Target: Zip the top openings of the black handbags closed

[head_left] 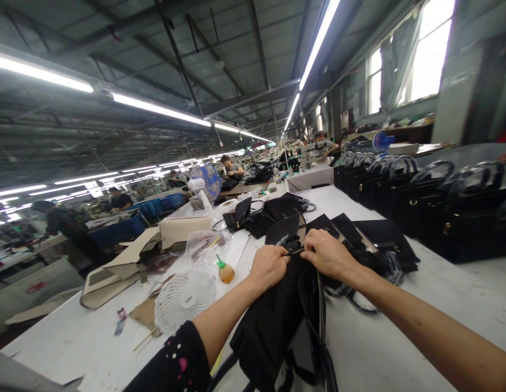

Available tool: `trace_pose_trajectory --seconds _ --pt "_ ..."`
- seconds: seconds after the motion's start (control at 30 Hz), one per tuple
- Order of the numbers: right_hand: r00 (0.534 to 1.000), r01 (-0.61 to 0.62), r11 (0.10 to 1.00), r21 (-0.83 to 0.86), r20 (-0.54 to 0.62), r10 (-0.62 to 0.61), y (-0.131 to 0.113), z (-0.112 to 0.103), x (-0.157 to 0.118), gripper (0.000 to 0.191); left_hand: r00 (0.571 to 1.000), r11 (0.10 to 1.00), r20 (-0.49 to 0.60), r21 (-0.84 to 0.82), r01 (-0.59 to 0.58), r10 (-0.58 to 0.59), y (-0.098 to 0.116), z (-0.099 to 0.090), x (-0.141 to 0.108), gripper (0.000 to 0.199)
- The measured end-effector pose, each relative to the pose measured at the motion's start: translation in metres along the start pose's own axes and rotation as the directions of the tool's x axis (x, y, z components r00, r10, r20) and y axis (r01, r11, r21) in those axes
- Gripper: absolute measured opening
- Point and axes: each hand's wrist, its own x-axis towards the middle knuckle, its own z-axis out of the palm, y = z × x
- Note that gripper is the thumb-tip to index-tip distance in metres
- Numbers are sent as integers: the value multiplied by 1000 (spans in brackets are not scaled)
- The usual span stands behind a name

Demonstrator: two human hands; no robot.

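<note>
A black handbag (273, 321) lies on the white table in front of me, its dark handles hanging toward the near edge. My left hand (271, 267) is closed on the bag's far edge, thumb and fingers pinched together. Close beside it, my right hand (328, 253) pinches the same edge, with the fingers curled over it. What lies between the fingertips is partly hidden. Just beyond the hands are black bag pieces (283, 231). More black bags or panels (383, 239) lie to the right of my right hand.
A white fan (185, 299), a glue bottle with a green tip (226, 271) and an open cardboard box (126, 267) stand on the left. Finished black handbags (436, 212) line the right side. A blue fan (208, 182) and a co-worker (232, 167) are farther back.
</note>
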Motion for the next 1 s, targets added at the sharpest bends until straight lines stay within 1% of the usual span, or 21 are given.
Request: trace_pose_trajectory --seconds 0.1,0.17,0.23,0.3,0.37,0.4,0.43,0.47,0.5,0.53,0.57,0.6,0.63,0.67,0.7,0.73,0.77,0.83,0.9,1.0 --pt "994 17 973 230 -108 9 -1 -10 -12 18 996 997 -52 36 75 -73 -12 -8 -3 24" --pt "984 12 932 363 -170 53 -6 -15 -27 16 984 986 -101 59 155 -149 -24 -13 -4 24" --pt "982 -12 889 457 -162 97 -13 -15 -47 20 963 968 -138 68 242 -232 -34 -15 -5 23" --pt "987 -21 879 477 -130 94 -20 -8 -68 35 944 949 -148 70 308 -295 -39 -12 -4 20" --pt "989 -9 904 428 -130 71 -23 5 -83 55 936 935 -121 91 343 -331 -37 -8 -3 17" --pt "988 -14 915 404 -133 74 -22 12 -87 59 937 933 -108 107 344 -334 -34 -6 -2 17" --pt "986 -36 921 389 -133 95 -19 18 -90 59 943 937 -108 126 326 -313 -30 -5 -2 19" --pt "984 -77 920 385 -120 132 -16 23 -90 54 958 950 -122 147 277 -260 -25 -4 -2 24" --pt "980 -131 913 386 -91 179 -12 26 -89 48 974 966 -149 169 195 -171 -20 -5 -2 32" --pt "973 -188 902 388 -52 225 -8 28 -86 42 984 978 -172 192 79 -46 -15 -6 -1 43" --pt "965 -236 891 388 -16 262 -4 28 -84 37 979 975 -176 213 -65 104 -10 -8 0 53" --pt "959 -268 882 387 16 284 -1 27 -82 32 956 951 -153 224 -213 250 -6 -10 1 60" --pt "956 -283 877 387 41 291 2 26 -80 29 921 912 -106 220 -346 375 -2 -12 2 61" --pt "957 -283 875 391 53 286 3 25 -80 27 881 868 -49 203 -453 471 1 -13 4 59" --pt "959 -275 875 399 53 277 5 24 -80 26 845 831 5 180 -527 535 3 -14 6 54" --pt "962 -266 873 409 50 269 6 23 -80 25 818 804 50 158 -573 573 4 -14 7 49" --pt "962 -263 868 421 47 269 7 23 -81 25 804 791 76 144 -594 590 5 -13 9 44" --pt "959 -272 854 444 47 281 8 23 -84 26 801 790 83 131 -599 593 5 -11 12 35" --pt "956 -278 842 463 51 287 10 21 -86 25 807 799 56 116 -590 587 1 -11 13 26" --pt "959 -267 831 489 48 280 14 9 -85 20 794 791 39 65 -608 607 -9 -13 13 11"
